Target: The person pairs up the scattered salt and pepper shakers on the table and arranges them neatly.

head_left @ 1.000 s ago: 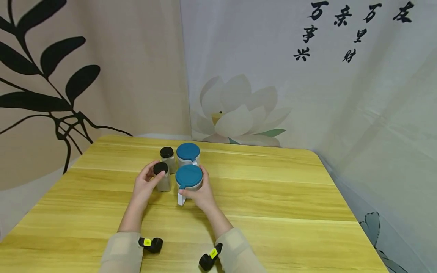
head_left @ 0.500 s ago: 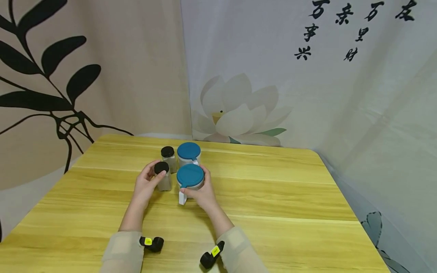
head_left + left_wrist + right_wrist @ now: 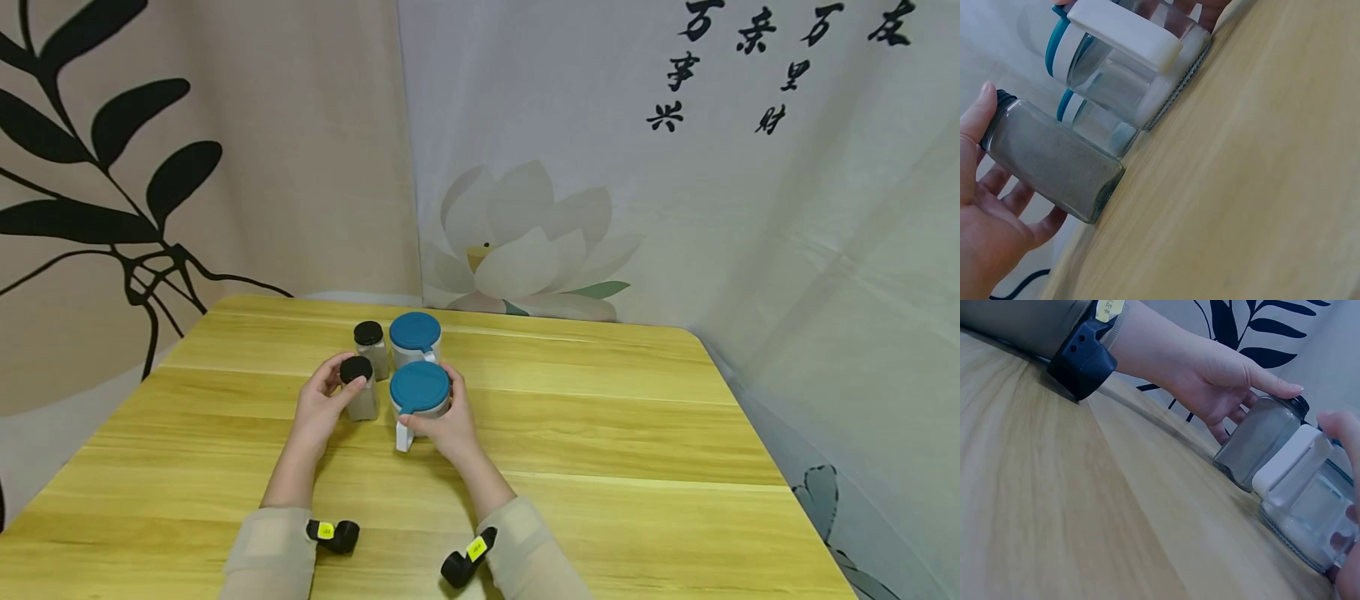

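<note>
My left hand holds a square glass spice jar with a black lid, the thumb against the lid; greyish powder fills the jar in the left wrist view. Just to the right, my right hand grips a clear seasoning jar with a blue lid, fingers around its far side and thumb near the handle. Its white handle points towards me, and white contents lie in the bottom. Both jars stand upright on the table, side by side with a small gap.
Behind the held pair stand a second black-lidded spice jar and a second blue-lidded seasoning jar, close together. All are on a yellow wood-grain table. A printed curtain hangs beyond the far edge.
</note>
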`<state>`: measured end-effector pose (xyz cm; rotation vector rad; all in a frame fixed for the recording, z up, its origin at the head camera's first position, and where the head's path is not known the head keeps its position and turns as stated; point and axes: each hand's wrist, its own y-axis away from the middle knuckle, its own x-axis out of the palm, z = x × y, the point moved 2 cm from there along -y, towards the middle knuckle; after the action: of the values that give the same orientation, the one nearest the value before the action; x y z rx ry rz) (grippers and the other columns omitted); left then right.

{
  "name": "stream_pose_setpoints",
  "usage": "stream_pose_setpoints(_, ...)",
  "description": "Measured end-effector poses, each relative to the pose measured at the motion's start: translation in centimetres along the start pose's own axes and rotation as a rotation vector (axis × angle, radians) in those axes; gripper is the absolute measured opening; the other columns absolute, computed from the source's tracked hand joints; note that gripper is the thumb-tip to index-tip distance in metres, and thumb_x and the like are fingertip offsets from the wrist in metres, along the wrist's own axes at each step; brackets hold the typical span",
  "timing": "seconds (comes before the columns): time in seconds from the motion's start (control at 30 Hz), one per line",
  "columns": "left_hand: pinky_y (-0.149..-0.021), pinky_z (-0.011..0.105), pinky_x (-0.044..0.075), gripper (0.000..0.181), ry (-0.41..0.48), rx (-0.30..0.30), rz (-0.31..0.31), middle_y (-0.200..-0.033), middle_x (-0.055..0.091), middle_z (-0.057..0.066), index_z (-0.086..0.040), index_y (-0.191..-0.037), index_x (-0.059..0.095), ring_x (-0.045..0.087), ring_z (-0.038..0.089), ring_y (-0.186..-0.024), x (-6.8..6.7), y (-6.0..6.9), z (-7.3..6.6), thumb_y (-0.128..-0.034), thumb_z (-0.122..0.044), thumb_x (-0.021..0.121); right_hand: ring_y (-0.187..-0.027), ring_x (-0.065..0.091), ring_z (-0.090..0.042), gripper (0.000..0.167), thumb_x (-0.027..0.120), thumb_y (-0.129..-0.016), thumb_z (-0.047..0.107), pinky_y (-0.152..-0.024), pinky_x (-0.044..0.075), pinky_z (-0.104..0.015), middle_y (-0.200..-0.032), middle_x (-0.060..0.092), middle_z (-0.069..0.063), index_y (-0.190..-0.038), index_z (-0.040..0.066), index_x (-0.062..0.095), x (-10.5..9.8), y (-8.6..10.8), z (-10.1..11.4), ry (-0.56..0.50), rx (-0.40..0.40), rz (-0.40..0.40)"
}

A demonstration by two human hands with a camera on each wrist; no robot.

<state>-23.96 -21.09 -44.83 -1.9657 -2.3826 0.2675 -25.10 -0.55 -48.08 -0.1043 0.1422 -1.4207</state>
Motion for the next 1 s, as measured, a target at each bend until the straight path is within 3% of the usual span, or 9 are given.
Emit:
stream_pose_setpoints(0.17, -0.108, 0.047, 0.025, 0.048, -0.01, 0.013, 0.008, -0.131, 0.05, 0.018, 0.004, -0.135, 0.047, 0.047, 0.012, -0.108, 0.3, 0.8, -1.8, -0.0918, -0.008, 0.065, -0.128, 0.039, -0.03, 0.096, 0.087, -0.069, 0.013, -0.103, 0.03, -0.054, -0.141, 0.042, -0.005, -0.147, 0.018, 0.031, -0.2, 0.1, 0.1, -0.002, 0.014, -0.006)
stream_pose_setpoints(0.27, -0.107, 0.046, 0.026, 0.047, -0.008, 0.023, 0.006, -0.127, 0.052, 0.014, 0.004, -0.134, 0.048, 0.049, 0.01, -0.105, 0.3, 1.1, -2.2, -0.0916, -0.007, 0.065, -0.129, 0.039, -0.029, 0.095, 0.087, -0.07, 0.013, -0.104, 0.028, -0.054, -0.142, 0.042, -0.004, -0.146, 0.019, 0.031, -0.2, 0.2, 0.1, -0.005, 0.022, -0.007)
stream_pose_setpoints(0.43, -0.104, 0.042, 0.028, 0.047, -0.007, 0.037, -0.002, -0.118, 0.056, 0.002, 0.004, -0.133, 0.05, 0.05, 0.008, -0.103, 0.3, 1.0, -2.0, -0.0905, -0.006, 0.066, -0.128, 0.039, -0.028, 0.092, 0.087, -0.07, 0.012, -0.105, 0.028, -0.054, -0.141, 0.042, -0.004, -0.143, 0.023, 0.033, -0.3, 0.2, 0.1, -0.004, 0.017, -0.01)
stream_pose_setpoints(0.67, -0.103, 0.039, 0.029, 0.048, 0.005, 0.024, -0.012, -0.121, 0.055, 0.001, -0.001, -0.134, 0.051, 0.05, 0.009, -0.105, 0.0, -0.3, 0.7, -0.0899, -0.008, 0.067, -0.128, 0.04, -0.026, 0.092, 0.086, -0.07, 0.012, -0.107, 0.024, -0.053, -0.141, 0.043, -0.003, -0.145, 0.018, 0.032, -0.4, 0.3, 0.5, 0.0, -0.005, 0.001)
stream_pose_setpoints(0.8, -0.105, 0.04, 0.028, 0.048, 0.016, 0.012, -0.01, -0.126, 0.054, 0.006, -0.001, -0.134, 0.051, 0.049, 0.01, -0.107, 0.0, -0.3, 0.6, -0.09, -0.008, 0.067, -0.128, 0.04, -0.026, 0.092, 0.086, -0.07, 0.011, -0.107, 0.023, -0.054, -0.141, 0.043, -0.003, -0.144, 0.016, 0.032, -0.4, 0.3, 0.6, 0.001, -0.012, -0.007)
stream_pose_setpoints(1.0, -0.105, 0.041, 0.028, 0.047, 0.018, 0.015, -0.008, -0.125, 0.054, 0.01, 0.001, -0.134, 0.051, 0.049, 0.011, -0.106, 0.1, 0.0, 0.0, -0.0899, -0.004, 0.066, -0.129, 0.039, -0.027, 0.09, 0.087, -0.069, 0.012, -0.106, 0.022, -0.056, -0.141, 0.043, -0.003, -0.142, 0.024, 0.036, -0.6, 0.4, 0.7, -0.003, -0.003, -0.045)
